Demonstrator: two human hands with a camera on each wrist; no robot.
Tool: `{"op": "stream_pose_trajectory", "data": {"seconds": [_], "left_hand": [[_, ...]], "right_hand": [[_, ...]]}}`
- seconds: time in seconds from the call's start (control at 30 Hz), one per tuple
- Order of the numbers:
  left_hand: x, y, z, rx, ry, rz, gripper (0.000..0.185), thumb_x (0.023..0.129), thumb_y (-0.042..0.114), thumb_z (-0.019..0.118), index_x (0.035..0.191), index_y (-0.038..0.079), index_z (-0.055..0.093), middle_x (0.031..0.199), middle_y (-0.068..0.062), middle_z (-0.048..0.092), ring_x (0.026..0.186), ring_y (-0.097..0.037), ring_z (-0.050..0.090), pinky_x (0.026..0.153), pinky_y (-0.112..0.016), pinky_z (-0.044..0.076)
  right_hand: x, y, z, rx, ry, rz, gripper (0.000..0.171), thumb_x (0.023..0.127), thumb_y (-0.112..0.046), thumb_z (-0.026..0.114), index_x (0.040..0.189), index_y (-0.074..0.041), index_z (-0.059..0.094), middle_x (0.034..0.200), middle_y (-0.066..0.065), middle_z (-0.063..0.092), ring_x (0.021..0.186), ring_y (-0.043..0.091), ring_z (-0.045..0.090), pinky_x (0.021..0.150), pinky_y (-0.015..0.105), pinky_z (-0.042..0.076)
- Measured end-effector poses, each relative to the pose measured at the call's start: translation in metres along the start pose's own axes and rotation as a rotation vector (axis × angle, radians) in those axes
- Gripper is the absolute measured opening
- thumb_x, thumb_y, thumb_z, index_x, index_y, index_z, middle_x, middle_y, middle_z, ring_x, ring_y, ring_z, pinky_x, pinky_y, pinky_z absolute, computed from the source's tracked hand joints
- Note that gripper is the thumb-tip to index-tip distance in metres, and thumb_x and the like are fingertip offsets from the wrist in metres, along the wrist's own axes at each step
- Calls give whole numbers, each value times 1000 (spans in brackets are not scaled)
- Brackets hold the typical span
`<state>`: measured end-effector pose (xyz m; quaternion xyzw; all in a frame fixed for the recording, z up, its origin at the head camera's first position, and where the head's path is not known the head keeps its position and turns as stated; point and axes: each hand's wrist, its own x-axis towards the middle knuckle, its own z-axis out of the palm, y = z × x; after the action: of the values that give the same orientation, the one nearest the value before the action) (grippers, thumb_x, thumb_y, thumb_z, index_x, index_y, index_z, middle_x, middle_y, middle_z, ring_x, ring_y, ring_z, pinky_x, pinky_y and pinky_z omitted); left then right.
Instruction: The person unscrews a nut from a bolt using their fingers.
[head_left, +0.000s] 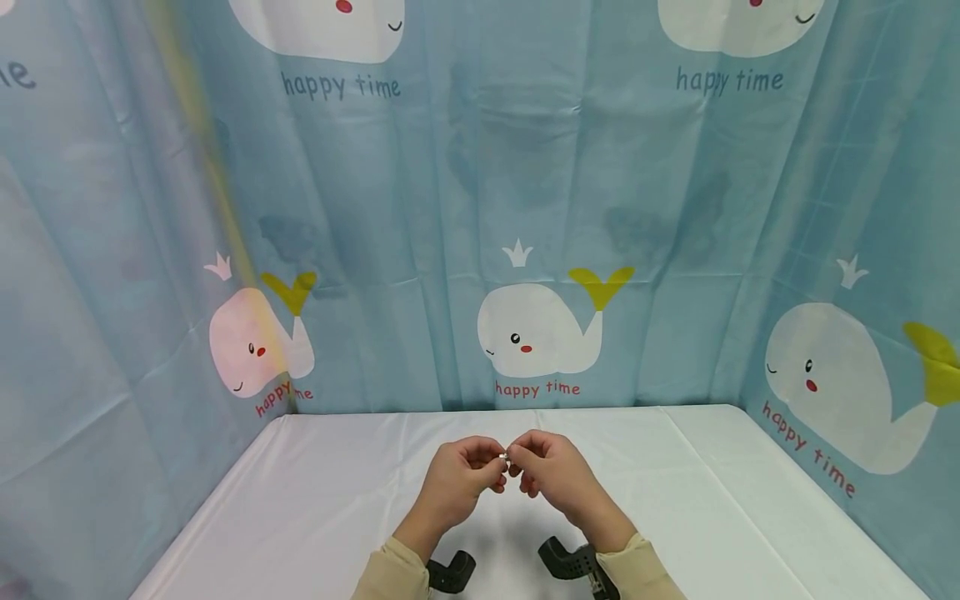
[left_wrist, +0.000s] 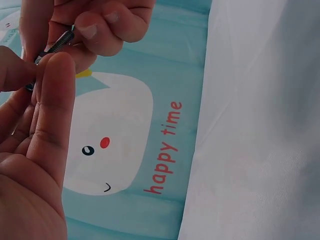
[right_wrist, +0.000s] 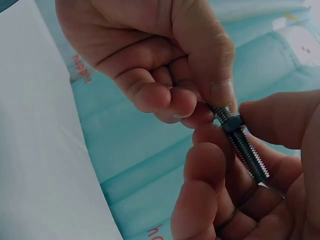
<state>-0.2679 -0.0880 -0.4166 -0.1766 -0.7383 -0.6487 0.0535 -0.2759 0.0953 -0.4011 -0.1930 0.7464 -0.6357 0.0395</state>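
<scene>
Both hands meet over the white table around a small metal bolt (right_wrist: pixel 250 159) with a hex nut (right_wrist: pixel 232 123) partway along its thread. My left hand (head_left: pixel 456 479) pinches one end of the bolt between thumb and forefinger, and those fingertips hide that end. From the other side my right hand (head_left: pixel 558 477) has its thumb and forefinger at the nut. The longer threaded part points back toward the right palm, tilted, in the right wrist view. In the left wrist view the bolt (left_wrist: pixel 62 41) shows between the hands, partly covered by fingers.
A white cloth covers the table (head_left: pixel 300 500). Behind and on both sides hangs a light blue curtain (head_left: pixel 405 333) printed with whales. Black camera mounts (head_left: pixel 452 572) sit at both wrists, below beige sleeves (head_left: pixel 392 573).
</scene>
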Motion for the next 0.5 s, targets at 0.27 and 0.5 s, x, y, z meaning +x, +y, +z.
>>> {"op": "stream_pose_trajectory", "data": {"seconds": [0.27, 0.5], "left_hand": [[1, -1, 0, 1, -2, 18, 5, 93, 6, 69, 96, 4, 71, 85, -15, 70, 69, -25, 69, 67, -34, 60], [-1, 1, 0, -2, 5, 9, 6, 93, 6, 68, 97, 2, 70, 85, -15, 69, 69, -24, 69, 67, -34, 60]], "right_hand": [[-1, -4, 0, -23, 10, -23, 11, 91, -12, 70, 99, -5, 67, 94, 11, 64, 70, 25, 61, 59, 33, 53], [0, -2, -1, -9, 44, -31, 13, 94, -16, 67, 101, -5, 67, 99, 11, 63, 71, 26, 61, 60, 33, 54]]}}
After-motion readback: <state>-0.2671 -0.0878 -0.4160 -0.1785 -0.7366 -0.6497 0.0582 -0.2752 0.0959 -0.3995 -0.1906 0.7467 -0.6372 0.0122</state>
